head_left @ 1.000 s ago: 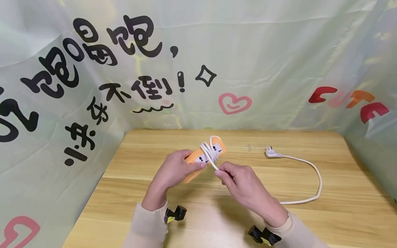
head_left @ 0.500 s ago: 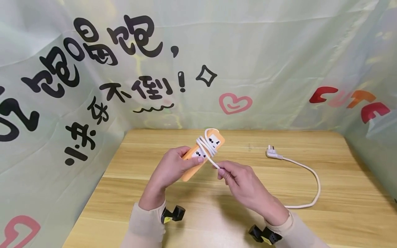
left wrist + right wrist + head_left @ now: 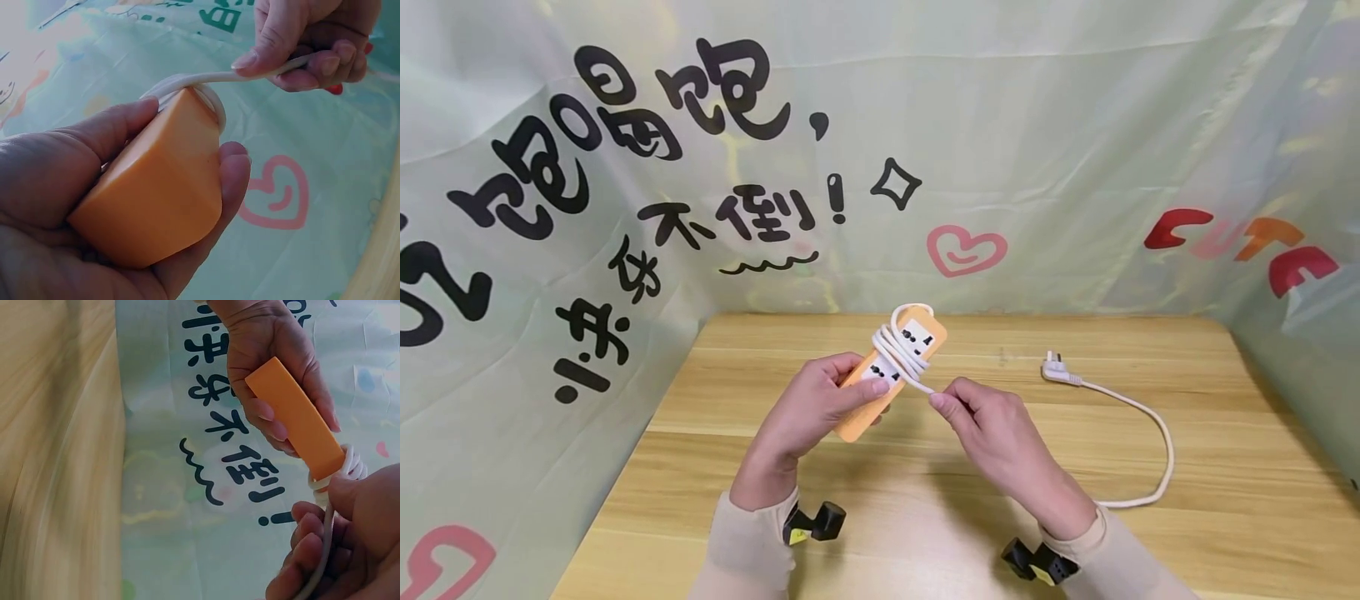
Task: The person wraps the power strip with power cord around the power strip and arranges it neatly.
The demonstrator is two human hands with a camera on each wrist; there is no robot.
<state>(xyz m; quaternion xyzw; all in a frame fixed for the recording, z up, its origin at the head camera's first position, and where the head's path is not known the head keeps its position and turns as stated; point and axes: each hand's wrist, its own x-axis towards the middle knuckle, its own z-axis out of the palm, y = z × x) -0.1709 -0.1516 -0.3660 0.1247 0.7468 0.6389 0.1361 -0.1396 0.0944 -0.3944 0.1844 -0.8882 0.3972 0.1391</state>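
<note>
My left hand (image 3: 811, 407) grips an orange power strip (image 3: 857, 421) by its lower half, thumb across its socket face and fingers behind. Several turns of white cord (image 3: 901, 354) wrap round the strip's upper part, with one loop standing over its far end. Between thumb and fingers, my right hand (image 3: 996, 429) pinches the cord just right of the wraps. In the left wrist view the cord (image 3: 222, 76) runs taut from the strip (image 3: 165, 175) to the right hand (image 3: 312, 44). From there it passes along the right palm, as the right wrist view shows at the cord (image 3: 326, 550).
The cord's tail curves over the wooden table (image 3: 700, 508) to a white plug (image 3: 1060, 369) at the right, its prongs upward. Printed cloth (image 3: 1045, 150) walls the table at the back and both sides. Black wrist cameras (image 3: 1039, 563) sit by both cuffs.
The strip has tilted more upright and its socket face shows more. My right hand has moved slightly up and right with the cord, and the tail on the table has shifted a little.
</note>
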